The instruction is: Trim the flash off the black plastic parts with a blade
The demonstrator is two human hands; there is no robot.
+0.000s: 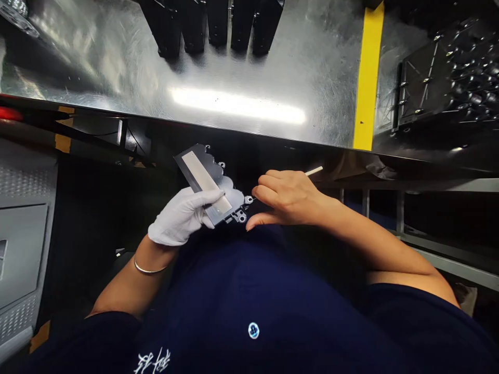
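My left hand [183, 215], in a white glove, grips a dark moulded part [206, 169] with a scalloped edge and small ring-shaped lugs. A pale flat strip [202, 179] lies along its face, and my thumb rests across the strip's lower end. Just right of the part is my bare right hand [286, 195], its fingers curled and the thumb stretched out below. From behind that hand sticks the pale end of a thin stick-like tool [314, 171]. The tool's tip is hard to make out near the lugs, so whether it touches them I cannot tell.
Ahead is a shiny metal table [128, 78], its front edge beyond my hands. Several long black parts [218, 26] stand at its back. Yellow tape [368, 78] crosses the right side, beside a cluster of black moulded parts [468, 78]. A grey cabinet [21, 249] is at left.
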